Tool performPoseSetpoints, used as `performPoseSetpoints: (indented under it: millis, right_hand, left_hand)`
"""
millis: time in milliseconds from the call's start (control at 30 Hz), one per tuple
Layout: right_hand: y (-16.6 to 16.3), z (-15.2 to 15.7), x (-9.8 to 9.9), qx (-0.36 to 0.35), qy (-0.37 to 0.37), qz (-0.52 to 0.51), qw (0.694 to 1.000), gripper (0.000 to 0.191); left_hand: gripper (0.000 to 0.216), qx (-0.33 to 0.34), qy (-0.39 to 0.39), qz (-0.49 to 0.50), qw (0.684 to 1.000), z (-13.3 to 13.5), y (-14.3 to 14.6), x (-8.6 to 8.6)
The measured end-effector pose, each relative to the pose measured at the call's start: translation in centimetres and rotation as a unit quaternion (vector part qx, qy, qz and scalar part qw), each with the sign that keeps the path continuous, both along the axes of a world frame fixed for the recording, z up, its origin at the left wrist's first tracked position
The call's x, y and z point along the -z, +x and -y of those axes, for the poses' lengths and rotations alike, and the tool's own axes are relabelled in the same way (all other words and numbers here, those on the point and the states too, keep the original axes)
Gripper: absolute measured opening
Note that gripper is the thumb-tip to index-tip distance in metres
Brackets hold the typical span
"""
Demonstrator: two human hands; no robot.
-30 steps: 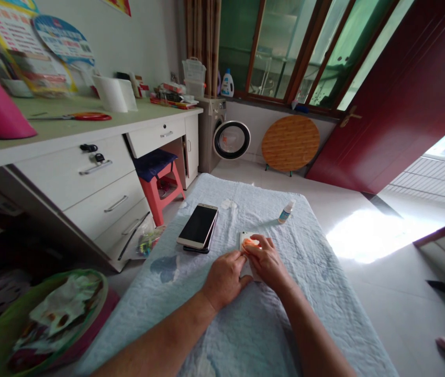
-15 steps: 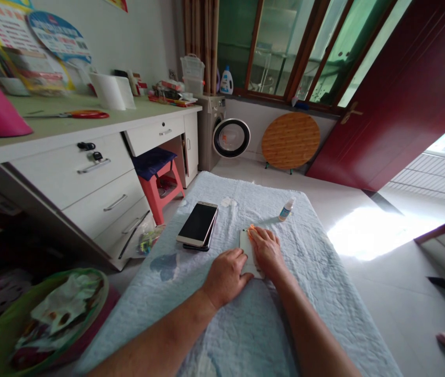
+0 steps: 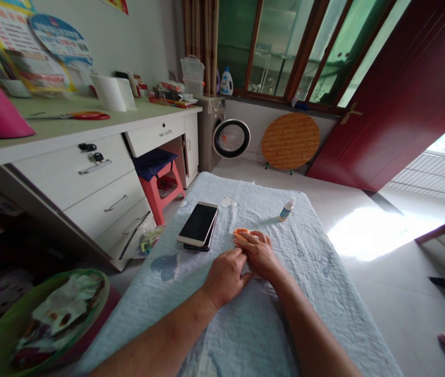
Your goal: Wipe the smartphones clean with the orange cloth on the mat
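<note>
My right hand (image 3: 259,255) lies over a white flat phone-like slab, almost wholly hidden beneath it, and presses a small orange cloth (image 3: 241,232) under its fingertips. My left hand (image 3: 225,275) rests beside it with fingers curled against the slab's near left edge. Both hands sit on a pale blue quilted cloth (image 3: 304,272) that covers a low table. Left of the hands are two stacked phones (image 3: 198,225), the upper one gold-rimmed with a dark screen. A small white bottle (image 3: 286,210) with a blue label stands beyond my right hand.
A white desk with drawers (image 3: 89,173) runs along the left, a red stool (image 3: 157,180) under it. A green basin (image 3: 37,319) of scraps sits at the lower left. Washing machine (image 3: 224,136), round wooden tabletop (image 3: 290,141) and dark red door (image 3: 403,94) stand behind.
My right hand has slid the orange cloth leftward across the top of the white slab, now covering it. My left hand has stayed put.
</note>
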State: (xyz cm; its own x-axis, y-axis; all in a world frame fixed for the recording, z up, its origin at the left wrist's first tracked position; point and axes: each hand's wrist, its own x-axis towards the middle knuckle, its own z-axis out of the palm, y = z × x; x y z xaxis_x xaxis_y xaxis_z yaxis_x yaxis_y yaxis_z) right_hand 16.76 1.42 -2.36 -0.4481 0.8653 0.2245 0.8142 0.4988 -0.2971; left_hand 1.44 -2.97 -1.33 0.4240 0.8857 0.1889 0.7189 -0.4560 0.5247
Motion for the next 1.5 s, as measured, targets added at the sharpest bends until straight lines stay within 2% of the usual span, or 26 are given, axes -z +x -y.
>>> performPoseSetpoints:
  millis: [233, 467, 733, 933, 1167, 1367, 1500]
  right_hand:
    - [-0.2, -0.2, 0.1, 0.034, -0.004, 0.025, 0.999, 0.043]
    - [-0.4, -0.5, -0.1, 0.072, -0.007, 0.045, 0.996, 0.039]
    - [0.5, -0.5, 0.0, 0.155, -0.006, 0.054, 0.986, 0.041]
    - [1.7, -0.2, 0.6, 0.192, -0.013, 0.039, 0.981, 0.04]
    - [2.2, -0.1, 0.9, 0.129, 0.009, 0.013, 0.992, 0.035]
    - [1.3, 1.1, -0.7, 0.051, 0.0, 0.014, 0.999, 0.028]
    - [0.8, 1.9, -2.0, 0.016, -0.018, -0.009, 1.0, 0.027]
  left_hand:
    - [0.031, -0.004, 0.003, 0.001, 1.0, 0.1, 0.1, 0.3]
    - [0.026, -0.016, 0.006, -0.011, 1.0, 0.2, 0.3, 0.3]
    - [0.024, -0.021, 0.018, -0.032, 0.999, 0.3, 0.4, 0.0]
    - [0.025, -0.019, 0.033, -0.027, 0.999, 0.2, 0.3, 0.4]
    - [0.026, -0.01, 0.04, -0.024, 0.999, 0.1, 0.2, 0.7]
    - [0.03, -0.012, 0.032, -0.008, 0.999, 0.1, 0.1, 0.5]
    - [0.048, -0.024, 0.044, 0.033, 0.998, 0.0, 0.0, 0.5]
